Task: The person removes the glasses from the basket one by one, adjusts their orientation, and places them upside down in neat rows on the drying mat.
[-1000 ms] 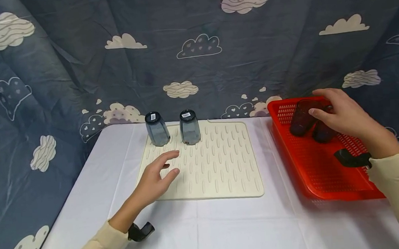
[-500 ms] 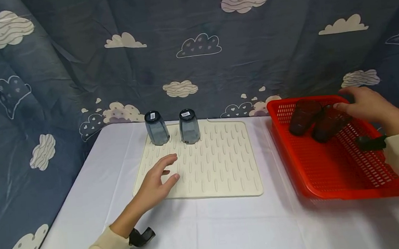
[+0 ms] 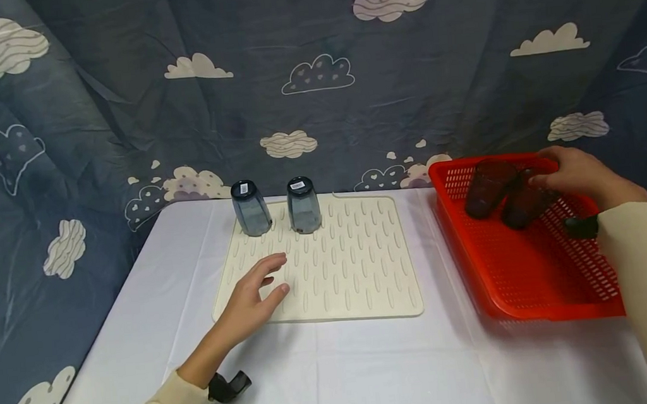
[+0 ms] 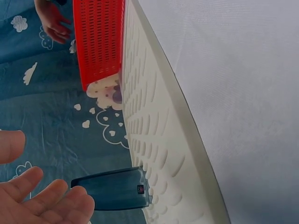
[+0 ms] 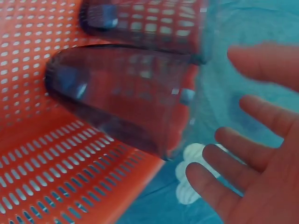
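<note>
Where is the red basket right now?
In the head view, the red plastic basket stands on the table, right of the cream ridged mat, with the right hand at its far right corner.

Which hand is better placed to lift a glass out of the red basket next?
The right hand, I'd judge: it is open, close to the rims of the two glasses in the red basket. The left hand is by the mat, well away from them.
</note>
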`<action>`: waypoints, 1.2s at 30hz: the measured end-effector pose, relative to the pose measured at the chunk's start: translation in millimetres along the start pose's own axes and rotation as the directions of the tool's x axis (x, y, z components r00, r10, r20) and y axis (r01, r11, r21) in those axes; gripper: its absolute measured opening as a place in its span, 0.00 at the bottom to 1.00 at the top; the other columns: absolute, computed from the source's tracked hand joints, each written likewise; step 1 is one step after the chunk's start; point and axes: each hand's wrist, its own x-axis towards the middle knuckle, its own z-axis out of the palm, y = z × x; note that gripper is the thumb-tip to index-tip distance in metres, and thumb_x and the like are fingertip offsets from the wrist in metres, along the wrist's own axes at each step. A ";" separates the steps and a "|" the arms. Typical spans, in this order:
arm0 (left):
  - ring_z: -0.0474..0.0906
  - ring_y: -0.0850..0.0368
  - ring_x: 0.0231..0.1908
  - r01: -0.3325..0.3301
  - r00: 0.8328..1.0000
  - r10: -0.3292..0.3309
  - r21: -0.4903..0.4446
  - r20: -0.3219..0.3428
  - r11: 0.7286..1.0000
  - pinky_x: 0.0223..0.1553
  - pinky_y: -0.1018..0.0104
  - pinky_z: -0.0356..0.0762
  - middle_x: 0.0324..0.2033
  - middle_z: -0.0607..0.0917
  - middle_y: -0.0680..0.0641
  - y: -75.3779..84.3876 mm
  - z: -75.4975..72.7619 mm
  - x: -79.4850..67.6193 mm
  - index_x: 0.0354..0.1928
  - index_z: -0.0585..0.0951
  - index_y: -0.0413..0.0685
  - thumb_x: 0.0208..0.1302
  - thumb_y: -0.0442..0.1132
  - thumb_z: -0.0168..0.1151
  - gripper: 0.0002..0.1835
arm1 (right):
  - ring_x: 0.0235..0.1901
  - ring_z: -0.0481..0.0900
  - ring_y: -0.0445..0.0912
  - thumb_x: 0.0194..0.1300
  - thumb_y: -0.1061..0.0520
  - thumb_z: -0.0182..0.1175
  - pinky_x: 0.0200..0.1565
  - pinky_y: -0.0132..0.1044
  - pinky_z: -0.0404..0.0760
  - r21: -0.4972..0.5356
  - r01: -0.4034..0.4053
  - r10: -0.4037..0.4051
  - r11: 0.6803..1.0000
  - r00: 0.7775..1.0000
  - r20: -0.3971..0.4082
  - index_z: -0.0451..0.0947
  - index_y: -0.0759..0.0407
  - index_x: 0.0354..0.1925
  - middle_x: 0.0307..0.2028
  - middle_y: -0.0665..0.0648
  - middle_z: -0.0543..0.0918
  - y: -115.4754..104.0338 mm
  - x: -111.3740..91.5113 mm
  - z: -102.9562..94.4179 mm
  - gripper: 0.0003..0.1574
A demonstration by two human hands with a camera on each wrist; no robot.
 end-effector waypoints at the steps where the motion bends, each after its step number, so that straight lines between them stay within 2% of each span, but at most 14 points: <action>1: 0.74 0.42 0.65 0.006 1.000 -0.006 -0.001 0.002 1.000 0.60 0.48 0.78 0.66 0.75 0.41 0.2 0.0 -0.3 0.65 0.73 0.42 0.65 0.32 0.63 0.26 | 0.62 0.55 0.81 0.69 0.46 0.56 0.61 0.77 0.58 -0.010 0.012 -0.012 1.000 1.000 0.005 0.44 0.78 0.72 0.67 0.87 0.52 -0.2 2.8 3.0 0.53; 5: 0.75 0.41 0.64 0.026 1.000 -0.026 0.001 0.011 1.000 0.59 0.46 0.78 0.67 0.74 0.41 0.1 0.0 -2.2 0.66 0.72 0.42 0.66 0.33 0.63 0.26 | 0.60 0.60 0.80 0.65 0.46 0.61 0.59 0.76 0.63 -0.023 0.036 -0.035 0.999 0.999 0.018 0.45 0.81 0.70 0.63 0.88 0.57 0.5 10.3 13.0 0.56; 9: 0.75 0.42 0.63 0.043 0.999 -0.043 0.015 0.016 0.999 0.58 0.45 0.79 0.67 0.74 0.41 -1.7 -1.0 -5.1 0.67 0.71 0.43 0.66 0.34 0.63 0.27 | 0.60 0.60 0.79 0.64 0.46 0.64 0.59 0.75 0.64 0.006 0.018 -0.018 1.000 1.000 0.023 0.44 0.79 0.72 0.63 0.87 0.58 1.1 13.6 17.3 0.58; 12: 0.75 0.42 0.63 0.048 0.999 -0.048 0.019 0.019 0.999 0.57 0.46 0.79 0.67 0.74 0.41 -2.8 -1.9 -6.4 0.67 0.71 0.44 0.66 0.33 0.63 0.27 | 0.60 0.60 0.79 0.64 0.47 0.64 0.59 0.74 0.64 0.023 0.012 -0.013 1.000 1.000 0.021 0.44 0.78 0.72 0.62 0.87 0.58 2.2 15.4 18.3 0.58; 17: 0.76 0.43 0.63 0.044 0.998 -0.044 0.008 0.033 0.999 0.57 0.46 0.80 0.66 0.75 0.41 -2.8 -1.9 -6.9 0.67 0.71 0.44 0.66 0.33 0.62 0.27 | 0.56 0.64 0.79 0.64 0.50 0.64 0.56 0.74 0.66 -0.020 0.033 -0.033 0.999 0.999 0.008 0.47 0.79 0.69 0.59 0.89 0.62 8.2 14.3 21.2 0.53; 21: 0.76 0.43 0.63 0.068 0.997 -0.068 0.013 0.043 0.998 0.58 0.45 0.79 0.65 0.76 0.41 -3.0 -1.5 -9.1 0.67 0.71 0.44 0.66 0.34 0.62 0.27 | 0.55 0.67 0.78 0.63 0.50 0.66 0.56 0.75 0.67 0.001 0.049 -0.049 0.999 0.999 0.010 0.50 0.78 0.69 0.59 0.87 0.65 10.4 12.3 24.3 0.53; 26: 0.76 0.43 0.63 0.090 0.995 -0.091 0.013 0.044 0.996 0.59 0.45 0.78 0.65 0.77 0.42 -3.9 -0.5 -10.9 0.67 0.71 0.44 0.67 0.34 0.62 0.27 | 0.59 0.55 0.79 0.62 0.42 0.66 0.56 0.77 0.63 0.017 -0.002 0.002 1.000 1.000 0.021 0.50 0.75 0.70 0.61 0.88 0.57 11.1 9.9 25.5 0.57; 28: 0.75 0.43 0.63 0.090 0.995 -0.090 0.016 0.043 0.996 0.60 0.45 0.78 0.65 0.77 0.42 -4.3 -0.4 -11.0 0.67 0.71 0.45 0.67 0.34 0.62 0.27 | 0.59 0.54 0.79 0.61 0.41 0.67 0.56 0.76 0.63 0.021 -0.019 0.019 1.000 1.000 0.015 0.53 0.75 0.69 0.60 0.88 0.57 11.8 9.8 26.6 0.56; 31: 0.76 0.43 0.63 0.089 0.995 -0.089 0.021 0.034 0.996 0.60 0.45 0.78 0.64 0.77 0.43 -4.3 -1.0 -10.9 0.67 0.71 0.45 0.67 0.34 0.63 0.27 | 0.58 0.59 0.79 0.59 0.42 0.69 0.57 0.74 0.65 0.014 -0.020 0.020 1.000 1.000 -0.007 0.54 0.78 0.66 0.59 0.88 0.60 12.7 9.7 28.6 0.57; 34: 0.75 0.43 0.63 0.096 0.995 -0.097 0.019 0.030 0.995 0.60 0.45 0.78 0.64 0.78 0.43 -3.8 -2.4 -10.5 0.66 0.72 0.44 0.67 0.34 0.62 0.26 | 0.55 0.66 0.78 0.58 0.41 0.69 0.55 0.74 0.67 -0.007 -0.008 0.008 1.000 1.000 -0.030 0.53 0.79 0.66 0.58 0.85 0.66 14.2 7.4 30.1 0.59; 36: 0.75 0.44 0.64 0.105 0.994 -0.106 0.014 0.030 0.994 0.60 0.46 0.78 0.64 0.78 0.43 -3.6 -3.8 -10.6 0.66 0.72 0.44 0.67 0.35 0.62 0.26 | 0.54 0.67 0.77 0.58 0.39 0.69 0.54 0.74 0.67 -0.005 -0.015 0.015 1.000 0.999 -0.038 0.52 0.78 0.67 0.59 0.84 0.66 14.4 3.7 30.2 0.61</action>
